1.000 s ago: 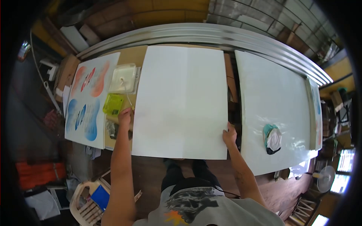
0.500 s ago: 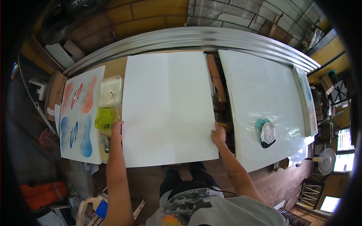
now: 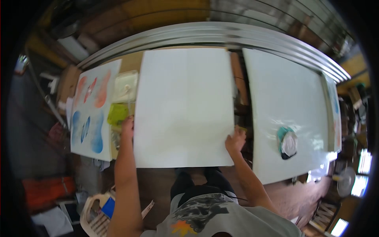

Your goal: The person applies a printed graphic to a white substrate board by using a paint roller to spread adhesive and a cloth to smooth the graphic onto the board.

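A large blank white sheet lies in front of me, with a faint crease down its middle. My left hand is closed at its lower left edge, the fingers partly hidden. Across from it, my right hand grips the right edge, its thumb over the border. Just beyond my left hand are a lime-green container and a pale square tub with a thin stick in it. Left of these lies a printed sheet with red and blue shapes.
On the right stands a wide white plastic-covered surface with a teal, white and black bundle on it. Brown rolled material lies in the gap beside it. Long metal rails run along the back. A plastic chair stands lower left.
My view has shifted, so most things sit farther right, with some blur. The white sheet's near edge looks more level than before. Both hands remain at its sides.
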Action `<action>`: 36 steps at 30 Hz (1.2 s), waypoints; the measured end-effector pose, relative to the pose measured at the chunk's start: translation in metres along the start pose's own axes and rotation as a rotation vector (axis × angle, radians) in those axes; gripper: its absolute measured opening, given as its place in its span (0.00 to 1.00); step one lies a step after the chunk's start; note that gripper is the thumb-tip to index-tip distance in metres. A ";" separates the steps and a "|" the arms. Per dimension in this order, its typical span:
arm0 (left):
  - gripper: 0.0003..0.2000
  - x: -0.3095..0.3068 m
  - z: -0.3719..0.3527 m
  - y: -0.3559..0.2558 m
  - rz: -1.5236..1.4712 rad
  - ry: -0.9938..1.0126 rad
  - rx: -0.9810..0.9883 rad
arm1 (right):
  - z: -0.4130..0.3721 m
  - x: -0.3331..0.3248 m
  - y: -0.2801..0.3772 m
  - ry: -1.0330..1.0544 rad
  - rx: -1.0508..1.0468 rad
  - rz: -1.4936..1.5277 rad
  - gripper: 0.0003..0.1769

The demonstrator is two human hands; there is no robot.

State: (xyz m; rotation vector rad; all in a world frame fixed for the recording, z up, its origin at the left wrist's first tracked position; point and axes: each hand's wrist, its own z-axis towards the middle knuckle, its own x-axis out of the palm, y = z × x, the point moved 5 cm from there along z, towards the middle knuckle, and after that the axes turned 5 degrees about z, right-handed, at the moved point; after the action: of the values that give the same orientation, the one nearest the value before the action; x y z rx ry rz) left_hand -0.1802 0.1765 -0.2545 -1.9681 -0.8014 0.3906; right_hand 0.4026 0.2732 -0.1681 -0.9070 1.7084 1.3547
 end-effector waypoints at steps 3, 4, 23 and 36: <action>0.14 -0.006 0.001 -0.001 0.258 -0.245 0.133 | -0.015 -0.009 0.043 -0.150 -0.338 0.135 0.36; 0.14 0.000 -0.005 -0.009 0.326 -0.331 0.180 | -0.019 -0.002 0.060 -0.146 -0.362 0.147 0.36; 0.12 0.034 -0.043 -0.055 -0.288 -0.154 0.066 | -0.125 0.200 0.396 0.682 -0.187 0.695 0.27; 0.21 0.022 -0.076 -0.112 -0.053 -0.090 0.139 | -0.123 0.197 0.421 0.633 0.048 1.180 0.18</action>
State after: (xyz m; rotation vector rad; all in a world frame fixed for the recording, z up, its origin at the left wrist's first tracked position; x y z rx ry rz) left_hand -0.1628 0.1800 -0.1184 -1.8075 -0.8588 0.4932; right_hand -0.0741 0.2163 -0.1394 -0.2121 3.0002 1.7984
